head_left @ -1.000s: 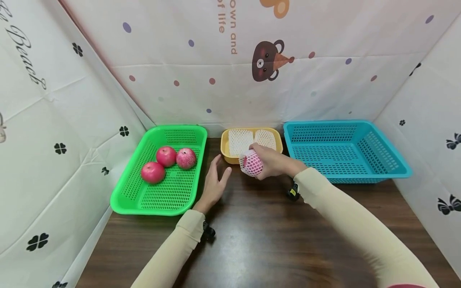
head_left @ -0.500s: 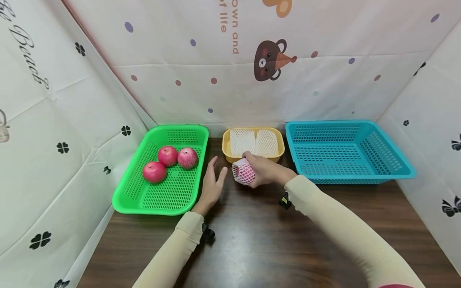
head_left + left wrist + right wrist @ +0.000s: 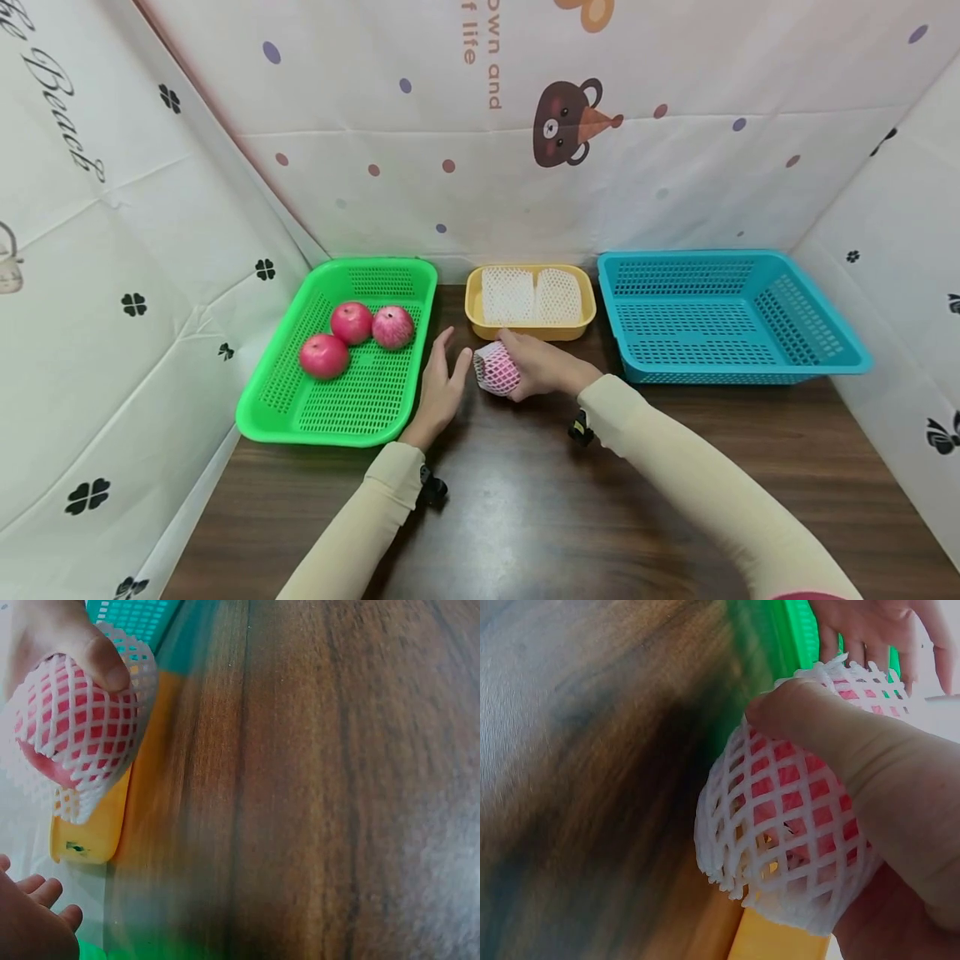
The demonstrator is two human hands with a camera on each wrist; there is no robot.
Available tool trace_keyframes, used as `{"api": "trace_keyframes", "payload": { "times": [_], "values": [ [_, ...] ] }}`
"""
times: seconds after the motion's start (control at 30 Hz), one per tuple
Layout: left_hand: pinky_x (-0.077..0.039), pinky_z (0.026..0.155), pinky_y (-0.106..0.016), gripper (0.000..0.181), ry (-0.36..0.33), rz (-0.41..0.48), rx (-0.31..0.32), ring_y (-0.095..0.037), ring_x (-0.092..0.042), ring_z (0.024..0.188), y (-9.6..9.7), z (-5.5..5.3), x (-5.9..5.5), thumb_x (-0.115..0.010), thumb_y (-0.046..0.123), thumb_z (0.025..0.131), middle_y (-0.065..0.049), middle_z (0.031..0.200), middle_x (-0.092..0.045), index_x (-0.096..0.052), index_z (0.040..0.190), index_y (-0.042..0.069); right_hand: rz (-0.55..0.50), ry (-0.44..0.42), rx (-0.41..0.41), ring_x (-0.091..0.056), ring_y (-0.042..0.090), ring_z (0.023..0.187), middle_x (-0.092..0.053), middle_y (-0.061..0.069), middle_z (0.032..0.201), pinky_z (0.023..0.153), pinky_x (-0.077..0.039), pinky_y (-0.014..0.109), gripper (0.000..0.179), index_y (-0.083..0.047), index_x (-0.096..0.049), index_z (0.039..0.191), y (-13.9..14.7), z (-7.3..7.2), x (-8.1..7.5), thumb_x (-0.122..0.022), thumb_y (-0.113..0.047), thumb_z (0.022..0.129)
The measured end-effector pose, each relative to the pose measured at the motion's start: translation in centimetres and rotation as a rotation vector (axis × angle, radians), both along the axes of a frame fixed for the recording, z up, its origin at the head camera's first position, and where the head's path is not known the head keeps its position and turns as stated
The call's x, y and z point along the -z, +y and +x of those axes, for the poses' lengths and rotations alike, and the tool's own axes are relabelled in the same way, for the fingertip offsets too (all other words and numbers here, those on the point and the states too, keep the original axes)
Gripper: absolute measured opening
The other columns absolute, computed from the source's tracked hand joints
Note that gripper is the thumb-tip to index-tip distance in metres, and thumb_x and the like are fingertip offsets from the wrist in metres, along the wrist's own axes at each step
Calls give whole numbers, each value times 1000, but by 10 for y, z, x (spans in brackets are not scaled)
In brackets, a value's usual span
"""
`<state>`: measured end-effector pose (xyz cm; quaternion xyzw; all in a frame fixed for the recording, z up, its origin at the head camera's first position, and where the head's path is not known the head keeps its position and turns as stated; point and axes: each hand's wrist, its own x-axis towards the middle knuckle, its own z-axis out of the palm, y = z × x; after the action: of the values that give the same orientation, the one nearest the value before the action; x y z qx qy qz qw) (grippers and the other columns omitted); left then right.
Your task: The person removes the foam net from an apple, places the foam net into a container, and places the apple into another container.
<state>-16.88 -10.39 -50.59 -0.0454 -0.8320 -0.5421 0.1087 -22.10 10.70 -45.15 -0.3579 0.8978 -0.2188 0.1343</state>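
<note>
My right hand [image 3: 543,367] grips a red apple [image 3: 787,776] wrapped in a white foam net sleeve [image 3: 82,712], held in front of the small yellow basket [image 3: 530,332]. Its thumb lies over the net in the right wrist view. The left hand [image 3: 441,387] holds nothing; its fingers are extended, and the thumb tip is close beside the netted apple. In the left wrist view a gap shows between this hand and the net. Part of the apple's bare skin shows through the sleeve's open end.
To the left, a green basket [image 3: 251,421] bears three bare red apples [image 3: 324,357]. Two flat white foam nets [image 3: 507,296] lie in the yellow basket. A blue basket [image 3: 720,321] stands at the right on the brown wooden table [image 3: 540,500]. Printed cloth [image 3: 375,100] encloses the back and sides.
My right hand has moved left and a little nearer with the netted apple, away from the yellow basket's front and up to the left hand. The left hand has barely moved.
</note>
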Motion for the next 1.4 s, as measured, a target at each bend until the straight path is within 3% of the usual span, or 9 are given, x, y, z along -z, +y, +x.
{"api": "trace_keyframes", "payload": {
  "times": [0.23, 0.8, 1.4],
  "values": [
    [-27, 122, -49, 58, -23, 13, 0, -23, -32, 150, 0, 0, 0, -51, 35, 108, -8, 162, -35, -31, 159, 15, 32, -20, 4, -56, 23, 115, -54, 12, 131, 102, -49, 42, 94, -7, -32, 147, -5, -1, 9, -92, -23, 75],
    [-27, 121, -49, 63, -24, 10, -1, -23, -32, 150, -3, 2, -1, -49, 46, 106, -7, 163, -35, -30, 160, 16, 70, -20, 36, -55, 21, 112, -53, 7, 126, 102, -50, 40, 89, -13, -35, 142, -13, 0, 10, -93, -22, 75],
    [-28, 121, -49, 62, -23, -5, -2, -23, -34, 149, -4, 2, 4, -51, 43, 107, -7, 162, -36, -30, 159, 17, 91, -21, 50, -54, 23, 120, -47, 12, 141, 107, -47, 44, 101, -9, -29, 154, -10, 2, 8, -92, -29, 78]
  ]
}}
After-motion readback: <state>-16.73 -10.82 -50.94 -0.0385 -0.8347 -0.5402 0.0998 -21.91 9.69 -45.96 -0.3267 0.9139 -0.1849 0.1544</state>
